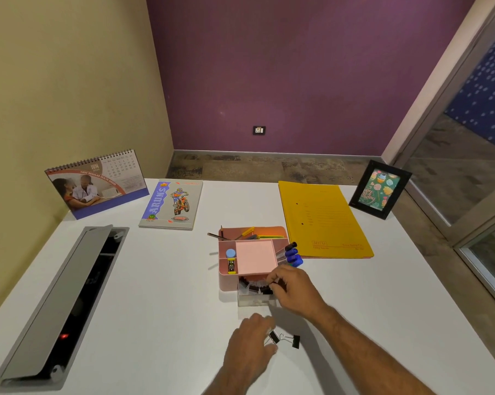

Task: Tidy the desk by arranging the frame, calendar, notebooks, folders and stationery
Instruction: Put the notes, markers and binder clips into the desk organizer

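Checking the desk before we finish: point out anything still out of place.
Two black binder clips lie loose on the white desk by the left hand, outside the clear box of clips where the right hand reaches.

Calendar [97, 185] stands at far left of worktop [161, 280]; notebook [171, 204] flat just right of it. Folder [323, 219] lies far right, frame [379, 189] upright beyond its right edge. Organiser tray [252, 256] at centre, left of folder's near corner, pens [293, 253] in its right side. Clip box [256, 293] touching tray's near side. Two loose binder clips [286, 339] nearer still. Cable hatch [61, 303] set into worktop at near left.
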A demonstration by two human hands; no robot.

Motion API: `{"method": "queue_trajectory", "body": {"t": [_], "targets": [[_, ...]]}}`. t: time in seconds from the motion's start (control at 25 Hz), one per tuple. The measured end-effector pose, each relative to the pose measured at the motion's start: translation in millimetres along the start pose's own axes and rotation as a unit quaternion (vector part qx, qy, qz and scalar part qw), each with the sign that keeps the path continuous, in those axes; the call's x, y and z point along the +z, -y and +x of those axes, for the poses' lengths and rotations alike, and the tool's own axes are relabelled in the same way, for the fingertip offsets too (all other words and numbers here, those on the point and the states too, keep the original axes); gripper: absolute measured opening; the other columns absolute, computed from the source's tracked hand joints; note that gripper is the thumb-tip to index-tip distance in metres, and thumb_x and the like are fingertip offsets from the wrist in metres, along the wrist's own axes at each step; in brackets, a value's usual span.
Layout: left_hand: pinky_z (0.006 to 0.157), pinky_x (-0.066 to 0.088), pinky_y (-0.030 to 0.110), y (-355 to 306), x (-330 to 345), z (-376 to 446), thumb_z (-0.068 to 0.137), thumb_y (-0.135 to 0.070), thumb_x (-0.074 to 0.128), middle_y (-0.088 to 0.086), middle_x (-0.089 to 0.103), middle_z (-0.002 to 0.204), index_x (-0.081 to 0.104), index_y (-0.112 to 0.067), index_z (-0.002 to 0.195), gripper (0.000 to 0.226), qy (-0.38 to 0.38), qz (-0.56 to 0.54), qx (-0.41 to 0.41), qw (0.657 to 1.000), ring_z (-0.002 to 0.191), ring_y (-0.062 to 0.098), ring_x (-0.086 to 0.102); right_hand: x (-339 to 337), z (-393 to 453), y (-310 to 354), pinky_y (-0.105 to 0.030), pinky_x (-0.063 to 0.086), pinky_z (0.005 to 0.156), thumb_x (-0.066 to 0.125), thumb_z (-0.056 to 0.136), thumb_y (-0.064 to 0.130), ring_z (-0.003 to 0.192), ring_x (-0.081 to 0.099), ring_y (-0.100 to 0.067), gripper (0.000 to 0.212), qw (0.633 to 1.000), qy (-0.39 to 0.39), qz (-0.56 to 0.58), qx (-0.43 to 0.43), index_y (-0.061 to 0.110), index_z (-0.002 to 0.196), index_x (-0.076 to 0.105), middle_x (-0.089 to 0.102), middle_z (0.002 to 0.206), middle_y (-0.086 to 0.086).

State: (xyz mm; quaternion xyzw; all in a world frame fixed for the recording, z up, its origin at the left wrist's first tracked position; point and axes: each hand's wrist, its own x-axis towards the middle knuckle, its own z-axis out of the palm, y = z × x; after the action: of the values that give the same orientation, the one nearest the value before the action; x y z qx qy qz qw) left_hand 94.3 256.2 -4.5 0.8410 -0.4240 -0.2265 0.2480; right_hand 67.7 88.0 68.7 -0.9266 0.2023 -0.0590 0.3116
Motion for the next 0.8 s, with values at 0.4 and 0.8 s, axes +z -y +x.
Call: {"method": "queue_trajectory", "body": {"t": [0.4, 0.8], "targets": [[0.064, 0.045, 0.037, 2.4, 2.4, 1.4, 0.081, -0.03, 0.071, 0.004, 0.062, 0.09, 0.067, -0.018, 0.09, 0.015, 0.071, 0.274, 0.07, 0.957, 0.084, 0.025, 0.058, 16.5, 14.7, 5.4, -0.028, 0.05, 0.089, 0.061, 0.089, 0.013, 0.099, 0.062, -0.021, 0.027, 0.975, 0.071, -0.21, -0.011, 0.02, 0.113, 0.069, 0.069, 0.112, -0.003], [0.077, 0.046, 0.008, -0.9, -11.2, 2.1, 0.079, -0.009, 0.067, -0.02, 0.048, 0.113, 0.044, -0.038, 0.114, 0.051, -0.213, -0.194, 0.001, 0.958, 0.095, 0.001, 0.058, 21.1, -22.3, 1.4, -0.013, 0.045, 0.059, 0.061, 0.071, 0.016, 0.062, 0.058, 0.001, 0.019, 0.992, -0.045, 0.114, 0.032, 0.024, 0.08, 0.076, 0.067, 0.072, 0.021]]}}
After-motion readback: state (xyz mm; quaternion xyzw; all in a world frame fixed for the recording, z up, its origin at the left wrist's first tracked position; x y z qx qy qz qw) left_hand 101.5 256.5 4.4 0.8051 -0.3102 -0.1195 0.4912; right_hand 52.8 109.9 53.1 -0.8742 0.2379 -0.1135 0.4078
